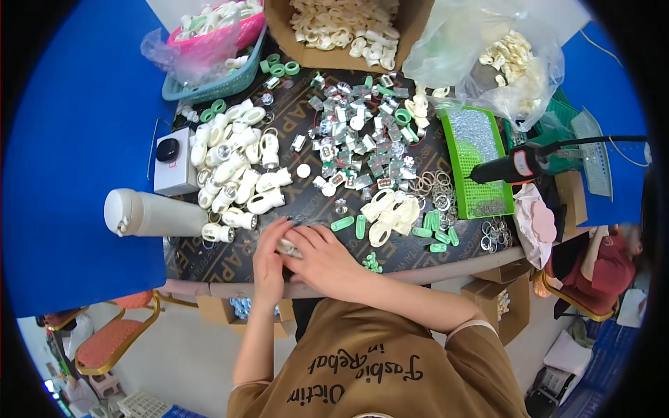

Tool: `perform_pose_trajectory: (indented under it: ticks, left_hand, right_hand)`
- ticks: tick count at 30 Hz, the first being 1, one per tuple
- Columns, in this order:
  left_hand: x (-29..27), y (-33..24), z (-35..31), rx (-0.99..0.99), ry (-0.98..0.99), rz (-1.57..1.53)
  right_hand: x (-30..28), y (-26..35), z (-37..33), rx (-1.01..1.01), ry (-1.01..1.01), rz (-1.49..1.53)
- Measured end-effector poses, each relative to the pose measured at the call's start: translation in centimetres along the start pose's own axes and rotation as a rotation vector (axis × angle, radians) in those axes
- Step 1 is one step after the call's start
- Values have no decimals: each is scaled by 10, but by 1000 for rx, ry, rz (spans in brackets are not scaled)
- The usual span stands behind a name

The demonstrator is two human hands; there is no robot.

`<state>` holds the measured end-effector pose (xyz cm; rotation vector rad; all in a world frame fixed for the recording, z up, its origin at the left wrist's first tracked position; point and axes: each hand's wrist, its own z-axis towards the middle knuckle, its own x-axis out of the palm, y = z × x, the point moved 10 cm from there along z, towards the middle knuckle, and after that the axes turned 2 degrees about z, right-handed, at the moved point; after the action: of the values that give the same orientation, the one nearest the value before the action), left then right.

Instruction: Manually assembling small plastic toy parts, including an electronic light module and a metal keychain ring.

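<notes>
Near the table's front edge, my left hand (267, 263) and my right hand (326, 263) close together around a small cream plastic flashlight casing (288, 247), mostly covered by the fingers. Just left of them lies a pile of cream mini flashlights (233, 164), some with metal rings. Beyond my hands spreads a heap of small circuit and lamp parts (362, 136) with silver reflectors. Loose cream casing halves (390, 214) rest to the right of my hands, beside several green oval pieces (432, 226) and metal split rings (435, 189).
A white bottle (157, 214) lies by a white box (175, 171) at left. Baskets (202, 82) stand at the back left, near a cardboard box (279, 31) of cream parts. A black electric screwdriver (502, 167) hangs over a green tray (456, 150) of screws. A person (606, 261) sits at right.
</notes>
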<state>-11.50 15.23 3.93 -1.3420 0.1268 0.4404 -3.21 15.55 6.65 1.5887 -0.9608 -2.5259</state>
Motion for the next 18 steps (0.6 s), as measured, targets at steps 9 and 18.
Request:
perform_pose_trajectory:
  ticks: [9, 18]
  left_hand:
    - [17, -12, 4, 51, 108, 218]
    - [8, -12, 3, 60, 68, 189]
  right_hand:
    - [-176, -179, -21, 446, -494, -376]
    - [-157, -340, -11, 935, 41, -436]
